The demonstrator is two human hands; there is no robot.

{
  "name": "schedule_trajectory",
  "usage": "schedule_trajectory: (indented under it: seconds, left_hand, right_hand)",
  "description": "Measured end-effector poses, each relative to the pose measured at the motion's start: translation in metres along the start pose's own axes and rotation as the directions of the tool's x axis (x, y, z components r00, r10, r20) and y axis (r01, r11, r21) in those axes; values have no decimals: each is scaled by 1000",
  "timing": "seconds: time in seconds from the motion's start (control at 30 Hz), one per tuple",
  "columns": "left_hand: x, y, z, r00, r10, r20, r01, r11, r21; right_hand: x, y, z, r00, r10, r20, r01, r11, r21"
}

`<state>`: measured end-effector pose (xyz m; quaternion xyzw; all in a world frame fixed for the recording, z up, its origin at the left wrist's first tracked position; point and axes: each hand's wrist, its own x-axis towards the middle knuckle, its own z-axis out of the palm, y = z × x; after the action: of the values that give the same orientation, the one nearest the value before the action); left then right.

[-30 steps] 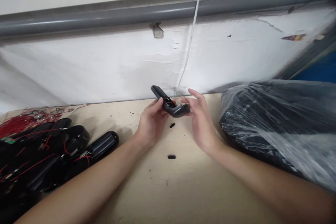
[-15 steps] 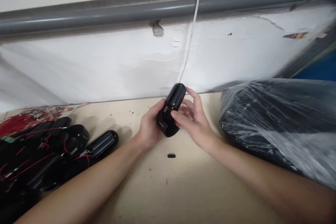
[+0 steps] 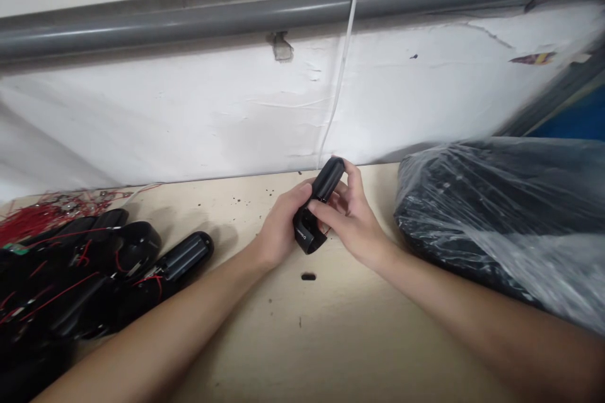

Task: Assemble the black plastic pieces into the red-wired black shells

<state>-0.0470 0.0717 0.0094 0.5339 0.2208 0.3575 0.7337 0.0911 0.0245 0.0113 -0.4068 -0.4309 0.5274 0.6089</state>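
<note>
Between my two hands, a black plastic housing [image 3: 328, 180] with a rounded far end and a hollow, open near end is held tilted above the table. My left hand [image 3: 282, 221] grips its left side, thumb along the edge. My right hand [image 3: 353, 217] is closed on the right side, with the thumb pressed at the middle and a fingertip at the far end. A bit of red wire shows beside the right fingers. On the table nearer to me lies a small black oval piece [image 3: 309, 276].
Several similar black housings [image 3: 185, 256] with red wires are heaped at the left, a tangle of red wires [image 3: 28, 217] behind them. A clear plastic bag [image 3: 472, 201] of black things stands at the right. A white cable [image 3: 343, 63] runs down the back wall.
The housing has shifted slightly right and turned a little, its far end leaning further right. My left hand has moved right with it, its thumb now higher along the edge.
</note>
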Motion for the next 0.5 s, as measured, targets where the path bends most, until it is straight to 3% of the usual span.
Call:
schedule_trajectory:
  seconds: [0.33, 0.5]
  left_hand:
    - [-1, -1, 0, 1000, 18, -18, -17, 999, 32]
    - [2, 0, 1, 998, -45, 48, 48, 997, -52]
  right_hand:
    - [0, -5, 1, 1000, 29, -13, -29, 999, -39]
    - [3, 0, 0, 999, 35, -29, -35, 999, -29]
